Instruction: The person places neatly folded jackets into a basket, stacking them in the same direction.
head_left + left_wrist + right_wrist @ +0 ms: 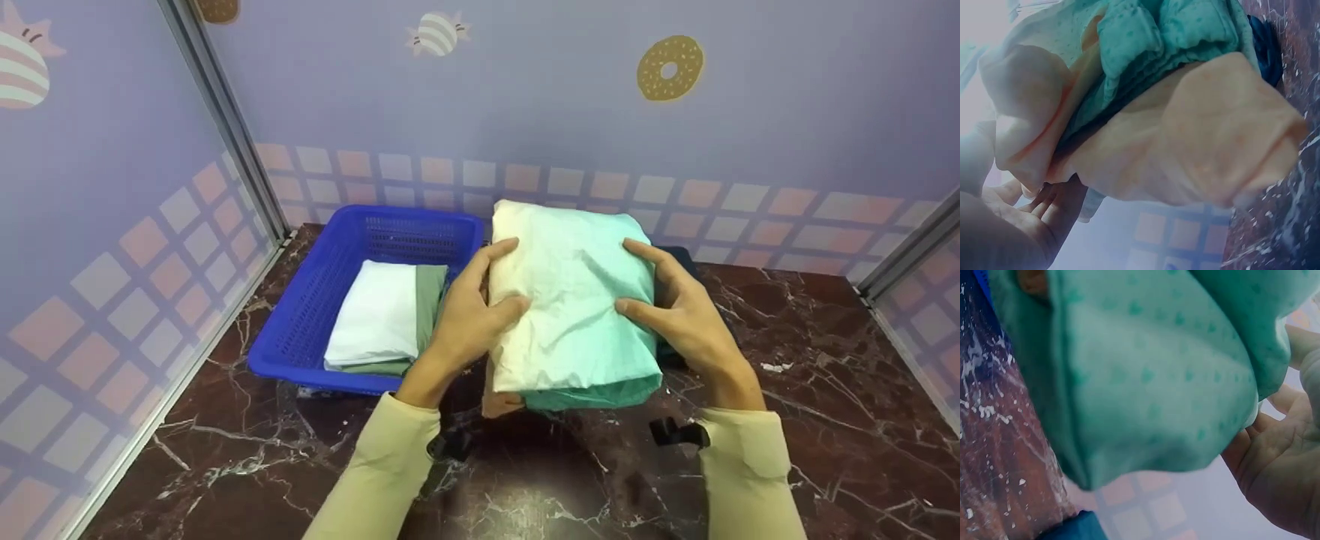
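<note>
Both hands hold a folded piece of cloth (574, 300), cream on the left and mint green on the right, raised in front of the person. My left hand (476, 304) grips its left side, with the thumb on the upper face. On the opposite side my right hand (686, 315) grips the green edge the same way. From below, the left wrist view shows a peach layer (1224, 129) hanging loosely beside bunched teal folds (1168, 34). Small darker green marks pattern the cloth's green side (1157, 382) in the right wrist view.
Left of the cloth stands a blue plastic basket (264, 352) with a folded white cloth (379, 311) and a green one (430, 300) inside. A dark cloth (675, 259) lies partly hidden behind the right hand. Patterned walls (525, 97) enclose the dark marbled table (247, 457).
</note>
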The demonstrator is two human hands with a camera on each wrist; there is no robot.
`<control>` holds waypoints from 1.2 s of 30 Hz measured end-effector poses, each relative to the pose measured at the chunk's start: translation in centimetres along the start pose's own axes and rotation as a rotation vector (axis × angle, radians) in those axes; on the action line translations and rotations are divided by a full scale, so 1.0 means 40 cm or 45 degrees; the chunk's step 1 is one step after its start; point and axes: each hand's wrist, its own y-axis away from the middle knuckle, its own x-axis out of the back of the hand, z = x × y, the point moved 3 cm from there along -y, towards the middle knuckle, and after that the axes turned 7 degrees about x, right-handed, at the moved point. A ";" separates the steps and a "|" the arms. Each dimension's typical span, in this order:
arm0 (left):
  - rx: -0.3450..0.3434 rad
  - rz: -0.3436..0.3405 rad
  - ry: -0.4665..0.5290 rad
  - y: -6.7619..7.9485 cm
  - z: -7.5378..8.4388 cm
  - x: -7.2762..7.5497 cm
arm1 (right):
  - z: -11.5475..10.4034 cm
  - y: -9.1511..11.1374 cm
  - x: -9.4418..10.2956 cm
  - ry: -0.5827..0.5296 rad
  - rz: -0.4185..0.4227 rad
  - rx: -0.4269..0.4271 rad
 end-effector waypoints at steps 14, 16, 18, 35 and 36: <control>0.061 0.024 -0.083 -0.006 0.052 0.087 | -0.045 -0.071 -0.057 -0.035 -0.038 0.077; 0.065 0.028 -0.092 -0.006 0.056 0.097 | -0.047 -0.079 -0.066 -0.048 -0.042 0.080; 0.075 0.031 -0.098 -0.007 0.061 0.107 | -0.048 -0.086 -0.075 -0.057 -0.041 0.084; 0.079 0.068 -0.150 -0.020 0.081 0.188 | -0.057 -0.139 -0.135 -0.054 -0.069 0.081; 0.082 0.072 -0.151 -0.020 0.080 0.191 | -0.055 -0.141 -0.139 -0.065 -0.072 0.079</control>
